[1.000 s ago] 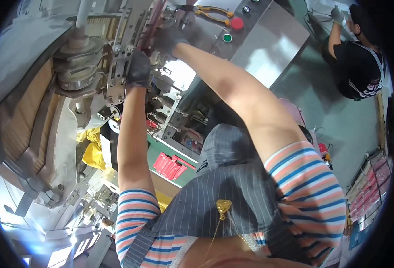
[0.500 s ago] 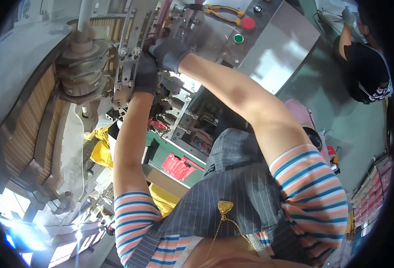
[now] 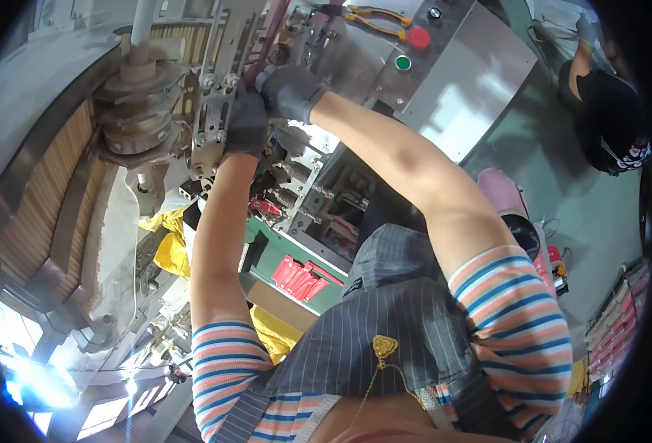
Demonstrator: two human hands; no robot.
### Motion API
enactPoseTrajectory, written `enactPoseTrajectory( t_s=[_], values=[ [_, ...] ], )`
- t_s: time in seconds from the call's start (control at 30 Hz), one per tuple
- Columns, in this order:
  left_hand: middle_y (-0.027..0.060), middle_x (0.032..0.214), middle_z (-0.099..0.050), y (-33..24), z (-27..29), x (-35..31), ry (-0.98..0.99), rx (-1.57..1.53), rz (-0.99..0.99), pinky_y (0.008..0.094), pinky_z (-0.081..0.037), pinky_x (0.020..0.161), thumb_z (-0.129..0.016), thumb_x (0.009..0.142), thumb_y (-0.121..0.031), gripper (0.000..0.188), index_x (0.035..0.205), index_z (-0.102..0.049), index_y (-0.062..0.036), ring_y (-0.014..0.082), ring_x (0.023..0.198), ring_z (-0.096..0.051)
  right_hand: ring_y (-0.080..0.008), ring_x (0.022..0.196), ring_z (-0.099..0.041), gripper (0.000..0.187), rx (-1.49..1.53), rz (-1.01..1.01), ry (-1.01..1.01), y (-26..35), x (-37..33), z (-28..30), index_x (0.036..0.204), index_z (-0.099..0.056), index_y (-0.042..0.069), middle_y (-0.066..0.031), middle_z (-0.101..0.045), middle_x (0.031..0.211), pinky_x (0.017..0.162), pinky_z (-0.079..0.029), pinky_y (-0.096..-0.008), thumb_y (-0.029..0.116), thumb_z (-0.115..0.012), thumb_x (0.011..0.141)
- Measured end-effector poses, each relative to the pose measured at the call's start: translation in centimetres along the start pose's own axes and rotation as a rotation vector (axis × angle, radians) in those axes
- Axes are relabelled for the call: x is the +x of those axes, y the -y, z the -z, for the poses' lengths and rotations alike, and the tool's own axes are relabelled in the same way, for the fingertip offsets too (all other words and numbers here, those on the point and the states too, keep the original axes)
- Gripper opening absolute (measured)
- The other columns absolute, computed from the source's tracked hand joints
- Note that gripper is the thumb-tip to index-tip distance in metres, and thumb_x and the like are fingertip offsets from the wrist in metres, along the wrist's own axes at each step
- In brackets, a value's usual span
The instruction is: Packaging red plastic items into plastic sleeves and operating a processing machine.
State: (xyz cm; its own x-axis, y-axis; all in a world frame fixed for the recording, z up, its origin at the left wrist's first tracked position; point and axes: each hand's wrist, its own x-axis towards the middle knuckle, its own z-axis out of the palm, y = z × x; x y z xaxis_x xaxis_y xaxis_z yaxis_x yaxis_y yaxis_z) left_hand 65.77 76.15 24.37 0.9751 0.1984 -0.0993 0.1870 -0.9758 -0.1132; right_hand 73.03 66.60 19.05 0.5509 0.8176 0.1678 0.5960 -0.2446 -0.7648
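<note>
Both my hands wear dark grey gloves and are close together at the metal machine, beside its upright slotted bracket (image 3: 215, 88). My left hand (image 3: 248, 124) is against the bracket's right side, its fingertips hidden among the machine parts. Just right of it, my right hand (image 3: 290, 93) has its fingers curled in by the lower end of a dark red strip (image 3: 270, 33). What the right fingers close on is hidden. Springs and small linkages (image 3: 296, 171) lie below the hands.
Yellow-handled pliers (image 3: 376, 21) lie on the machine top near a red button (image 3: 418, 38) and a green button (image 3: 403, 63). A stack of round metal discs (image 3: 138, 118) stands left. Red packets (image 3: 299, 278) hang below. Another person (image 3: 610, 118) works at far right.
The whole view has shifted slightly. My hands stay at the same spot by the bracket, with the right hand turned a little.
</note>
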Motion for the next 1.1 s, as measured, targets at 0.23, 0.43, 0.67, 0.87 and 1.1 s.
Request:
enactPoseTrajectory(
  t_s=[0.23,0.43,0.67,0.87,1.1],
  values=[
    [0.0243,0.114,-0.047,0.4,0.1,0.2,0.136,0.002,0.185,0.0400,-0.049,0.063,-0.051,0.080,-0.008,0.029,0.105,-0.048,0.0062,0.0347,0.074,-0.061,-0.0285,0.089,-0.060,0.023,-0.064,-0.167,0.205,1.3,1.1,1.6,0.095,-0.060,0.012,-0.0107,-0.058,0.094,0.071,-0.050,-0.0402,0.023,-0.054,0.075],
    [0.0190,0.110,-0.053,-1.0,1.6,1.2,0.260,0.140,0.165,0.0365,-0.047,0.076,-0.053,0.076,-0.008,0.032,0.106,-0.049,0.0045,0.0327,0.093,-0.057,-0.0264,0.089,-0.061,0.032,0.061,-0.425,0.206,-3.0,-8.0,6.8,0.103,-0.060,0.012,-0.0110,-0.061,0.098,0.078,-0.048,-0.0370,0.032,-0.057,0.079],
    [0.0194,0.071,-0.061,-0.5,-1.6,2.9,0.033,-0.328,0.305,0.0424,-0.046,0.063,-0.053,0.080,-0.015,0.019,0.078,-0.060,0.0026,0.0390,0.076,-0.058,-0.0196,0.082,-0.061,0.026,0.180,-0.727,-0.253,-9.6,-15.8,12.6,0.099,-0.060,0.005,-0.0096,-0.063,0.086,0.074,-0.046,-0.0304,0.024,-0.060,0.080],
    [0.0250,0.072,-0.058,0.2,-2.5,3.2,-0.017,-0.320,0.305,0.0447,-0.044,0.055,-0.053,0.080,-0.016,0.019,0.079,-0.059,0.0022,0.0420,0.069,-0.057,-0.0200,0.079,-0.061,0.024,0.136,-0.624,-0.298,-10.2,-15.1,13.8,0.096,-0.060,0.005,-0.0097,-0.063,0.084,0.072,-0.047,-0.0301,0.022,-0.061,0.079],
    [0.0255,0.070,-0.057,1.3,-3.6,2.8,-0.035,-0.400,0.225,0.0449,-0.043,0.053,-0.054,0.079,-0.015,0.018,0.076,-0.057,0.0022,0.0421,0.068,-0.057,-0.0313,0.086,-0.060,0.039,-0.159,-0.629,-0.219,-12.4,-12.0,14.8,0.117,-0.051,0.014,-0.0129,-0.062,0.094,0.076,-0.047,-0.0365,0.021,-0.058,0.079]
  ],
)
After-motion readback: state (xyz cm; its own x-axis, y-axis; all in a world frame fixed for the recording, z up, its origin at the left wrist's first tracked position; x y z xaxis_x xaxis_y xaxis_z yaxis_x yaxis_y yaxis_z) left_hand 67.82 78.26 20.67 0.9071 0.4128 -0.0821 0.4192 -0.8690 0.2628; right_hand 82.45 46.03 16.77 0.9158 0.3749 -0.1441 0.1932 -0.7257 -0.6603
